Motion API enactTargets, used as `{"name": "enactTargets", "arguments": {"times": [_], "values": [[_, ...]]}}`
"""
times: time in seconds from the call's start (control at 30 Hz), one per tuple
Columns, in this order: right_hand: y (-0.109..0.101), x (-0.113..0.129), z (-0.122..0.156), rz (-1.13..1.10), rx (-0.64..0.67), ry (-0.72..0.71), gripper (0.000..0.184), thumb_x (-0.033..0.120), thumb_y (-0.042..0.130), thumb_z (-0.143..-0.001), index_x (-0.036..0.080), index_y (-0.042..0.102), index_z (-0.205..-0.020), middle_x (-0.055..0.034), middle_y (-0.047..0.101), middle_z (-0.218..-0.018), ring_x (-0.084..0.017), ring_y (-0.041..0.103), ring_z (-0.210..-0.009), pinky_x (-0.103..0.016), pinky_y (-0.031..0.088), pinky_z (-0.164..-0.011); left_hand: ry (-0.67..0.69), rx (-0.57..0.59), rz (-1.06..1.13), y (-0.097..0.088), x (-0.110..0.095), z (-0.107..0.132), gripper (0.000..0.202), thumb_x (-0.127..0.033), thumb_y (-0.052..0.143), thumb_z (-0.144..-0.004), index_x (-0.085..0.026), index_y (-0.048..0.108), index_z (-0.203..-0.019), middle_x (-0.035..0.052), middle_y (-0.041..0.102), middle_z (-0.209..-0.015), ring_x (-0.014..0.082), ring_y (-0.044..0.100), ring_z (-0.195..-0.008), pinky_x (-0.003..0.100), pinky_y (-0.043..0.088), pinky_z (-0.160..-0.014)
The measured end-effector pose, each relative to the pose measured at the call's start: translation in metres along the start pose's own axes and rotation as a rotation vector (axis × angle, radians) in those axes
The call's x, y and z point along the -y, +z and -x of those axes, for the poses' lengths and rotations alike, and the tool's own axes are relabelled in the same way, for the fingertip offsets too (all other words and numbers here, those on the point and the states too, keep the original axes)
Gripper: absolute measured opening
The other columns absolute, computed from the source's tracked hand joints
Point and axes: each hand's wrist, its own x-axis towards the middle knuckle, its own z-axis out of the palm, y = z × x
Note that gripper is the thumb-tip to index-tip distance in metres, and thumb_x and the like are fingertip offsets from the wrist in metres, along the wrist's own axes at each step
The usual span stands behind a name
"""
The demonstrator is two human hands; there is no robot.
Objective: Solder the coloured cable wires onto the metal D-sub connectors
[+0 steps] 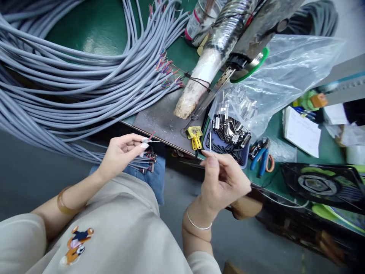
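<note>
Pinching thin red and white wires [153,135] between thumb and fingertips, my left hand [123,150], the nearer one, holds them before my body. Their long axis points rightward, toward my right hand [224,179], which sits well apart, thumb and forefinger closed on a slender pale strand [210,140] pointing away from me. Beyond it lies a purple plastic tray [245,161] of silvery metal connectors [229,130]; looped grey round cables [85,62] spread at far left.
</note>
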Motion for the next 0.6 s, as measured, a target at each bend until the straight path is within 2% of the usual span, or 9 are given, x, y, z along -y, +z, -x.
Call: {"name": "enactTargets", "arguments": {"times": [0.07, 0.2, 0.27, 0.33, 0.43, 0.53, 0.6], "values": [[0.006, -0.001, -0.001, -0.017, 0.103, 0.067, 0.012, 0.027, 0.068, -0.094, 0.024, 0.079, -0.098, 0.0021, 0.065, -0.072, -0.008, 0.048, -0.052, -0.025, 0.032, -0.048, -0.006, 0.094, 0.012, 0.012, -0.005, -0.006, 0.018, -0.023, 0.083, -0.073, -0.012, 0.076, -0.086, -0.0015, 0.066, -0.059, 0.0051, 0.05, -0.047, 0.016, 0.037, -0.042], [0.017, -0.005, -0.006, -0.132, 0.322, 0.225, 0.018, 0.03, 0.068, -0.092, 0.022, 0.077, -0.106, 0.0022, 0.065, -0.08, -0.004, 0.031, -0.048, -0.024, 0.029, -0.046, 0.036, 0.186, -0.033, 0.033, -0.01, -0.014, 0.017, -0.023, 0.082, -0.075, -0.012, 0.076, -0.086, 0.0013, 0.071, -0.066, 0.0084, 0.061, -0.056, 0.018, 0.052, -0.055], [0.021, -0.008, -0.009, -0.191, 0.368, 0.28, 0.016, 0.03, 0.069, -0.09, 0.02, 0.076, -0.102, 0.0028, 0.062, -0.08, -0.004, 0.029, -0.048, -0.024, 0.027, -0.046, 0.069, 0.23, -0.063, 0.039, -0.011, -0.015, 0.017, -0.024, 0.081, -0.075, -0.012, 0.077, -0.086, 0.0022, 0.072, -0.069, 0.0091, 0.062, -0.059, 0.019, 0.055, -0.058], [0.023, -0.011, -0.01, -0.205, 0.36, 0.299, 0.01, 0.026, 0.067, -0.089, 0.019, 0.074, -0.09, 0.0036, 0.059, -0.075, -0.004, 0.031, -0.049, -0.024, 0.027, -0.047, 0.094, 0.266, -0.1, 0.041, -0.01, -0.016, 0.017, -0.025, 0.081, -0.076, -0.012, 0.077, -0.087, 0.0037, 0.074, -0.073, 0.0097, 0.063, -0.062, 0.019, 0.055, -0.059], [0.022, -0.011, -0.007, -0.147, 0.336, 0.239, 0.014, 0.018, 0.061, -0.089, 0.018, 0.068, -0.076, 0.0048, 0.055, -0.067, -0.005, 0.037, -0.051, -0.023, 0.029, -0.049, 0.114, 0.267, -0.147, 0.042, -0.008, -0.017, 0.019, -0.026, 0.082, -0.077, -0.012, 0.078, -0.09, 0.0054, 0.077, -0.08, 0.0117, 0.066, -0.068, 0.02, 0.056, -0.063], [0.012, -0.009, -0.001, -0.043, 0.441, 0.085, 0.014, 0.013, 0.061, -0.087, 0.019, 0.068, -0.077, 0.0047, 0.059, -0.066, -0.006, 0.047, -0.055, -0.022, 0.035, -0.053, 0.174, 0.186, -0.192, 0.044, -0.004, -0.016, 0.023, -0.029, 0.083, -0.077, -0.014, 0.077, -0.092, 0.0061, 0.078, -0.085, 0.0138, 0.069, -0.075, 0.021, 0.057, -0.069], [0.002, -0.008, 0.002, -0.005, 0.476, 0.058, 0.013, 0.014, 0.062, -0.089, 0.02, 0.07, -0.08, 0.0048, 0.061, -0.066, -0.006, 0.049, -0.054, -0.022, 0.037, -0.053, 0.269, 0.116, -0.274, 0.047, -0.001, -0.013, 0.02, -0.031, 0.082, -0.08, -0.015, 0.076, -0.091, 0.0052, 0.077, -0.083, 0.0133, 0.067, -0.071, 0.022, 0.055, -0.066]]}}
